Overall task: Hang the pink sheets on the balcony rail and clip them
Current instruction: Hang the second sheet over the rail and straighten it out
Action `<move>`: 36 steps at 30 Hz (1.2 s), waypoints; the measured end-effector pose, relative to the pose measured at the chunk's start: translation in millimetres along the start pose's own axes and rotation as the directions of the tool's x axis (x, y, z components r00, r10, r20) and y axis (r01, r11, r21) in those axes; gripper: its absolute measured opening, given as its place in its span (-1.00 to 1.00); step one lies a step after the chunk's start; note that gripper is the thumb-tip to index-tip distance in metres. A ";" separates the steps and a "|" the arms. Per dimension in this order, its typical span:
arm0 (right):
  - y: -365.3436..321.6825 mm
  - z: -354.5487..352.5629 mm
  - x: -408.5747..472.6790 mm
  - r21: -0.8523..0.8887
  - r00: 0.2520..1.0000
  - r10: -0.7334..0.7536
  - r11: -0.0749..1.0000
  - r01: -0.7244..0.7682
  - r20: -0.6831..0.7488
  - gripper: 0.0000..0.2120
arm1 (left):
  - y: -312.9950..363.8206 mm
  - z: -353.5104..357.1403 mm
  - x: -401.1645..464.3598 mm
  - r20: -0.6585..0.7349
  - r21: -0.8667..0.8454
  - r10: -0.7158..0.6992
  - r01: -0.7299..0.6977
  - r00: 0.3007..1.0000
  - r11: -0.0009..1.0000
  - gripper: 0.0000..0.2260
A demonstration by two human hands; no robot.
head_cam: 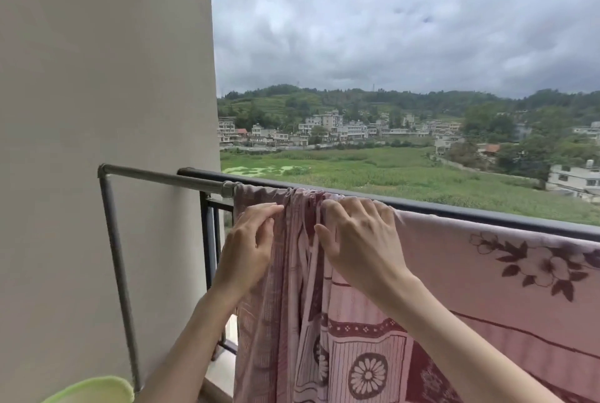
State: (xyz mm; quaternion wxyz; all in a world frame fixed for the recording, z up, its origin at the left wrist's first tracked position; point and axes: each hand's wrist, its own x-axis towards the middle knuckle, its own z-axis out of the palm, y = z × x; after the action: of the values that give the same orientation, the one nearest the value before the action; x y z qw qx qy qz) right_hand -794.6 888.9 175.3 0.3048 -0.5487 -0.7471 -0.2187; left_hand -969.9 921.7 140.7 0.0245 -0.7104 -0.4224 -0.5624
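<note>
Pink sheet (487, 272) with maroon flower and stripe print draped over dark balcony rail (454, 210), bunched into folds at its left end. Left hand (250, 246) and right hand (360, 240) both have fingers curled, pinching the bunched fabric.

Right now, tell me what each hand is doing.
Left hand: pinching a bunched fold of the pink sheet just below the rail.
Right hand: gripping the same sheet's bunched top.

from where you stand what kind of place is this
Most likely an upper-floor home balcony used for drying laundry: a dark railing with a pink sheet draped over it, a plain wall on the left, and fields and village houses far below.
</note>
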 end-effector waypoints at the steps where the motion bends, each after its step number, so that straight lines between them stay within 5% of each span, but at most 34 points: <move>1: -12.3 8.0 12.3 -0.011 1.000 0.007 1.000 -0.007 0.005 -0.57 | -19.0 -8.1 1.7 -0.012 -0.002 -0.076 0.076 0.997 0.997 -0.75; 7: -32.5 34.3 56.0 -0.032 0.994 0.099 0.995 -0.098 0.048 -0.53 | -72.5 -10.5 29.9 0.067 -0.115 -0.394 0.399 0.917 0.910 -0.71; 15: -4.2 45.7 60.4 -0.091 0.986 0.154 0.985 -0.148 0.060 -0.67 | -39.2 54.4 52.7 0.410 -0.389 -0.412 0.565 0.813 0.727 -0.79; 21: 21.0 41.3 66.1 -0.046 0.985 0.172 0.984 -0.171 0.007 -0.65 | -33.7 50.5 100.5 0.180 -0.442 -0.302 0.351 0.936 0.825 -0.83; 31: 16.7 67.2 114.6 -0.016 0.994 0.100 0.995 -0.099 0.048 -0.64 | -90.8 16.9 175.4 0.028 -0.735 -0.563 0.398 0.826 0.548 -0.78; 36: -20.0 94.9 134.5 -0.019 0.994 0.036 0.999 -0.035 0.099 -0.64 | -149.3 -30.3 177.8 -0.050 -0.760 -0.596 0.357 0.801 0.543 -0.81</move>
State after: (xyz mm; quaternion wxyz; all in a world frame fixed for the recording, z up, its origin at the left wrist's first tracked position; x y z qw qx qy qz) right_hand -862.6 1038.0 200.8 0.2665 -0.5747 -0.7495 -0.1922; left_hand -1085.4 1103.9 231.8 -0.3466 -0.4211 -0.3374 -0.7672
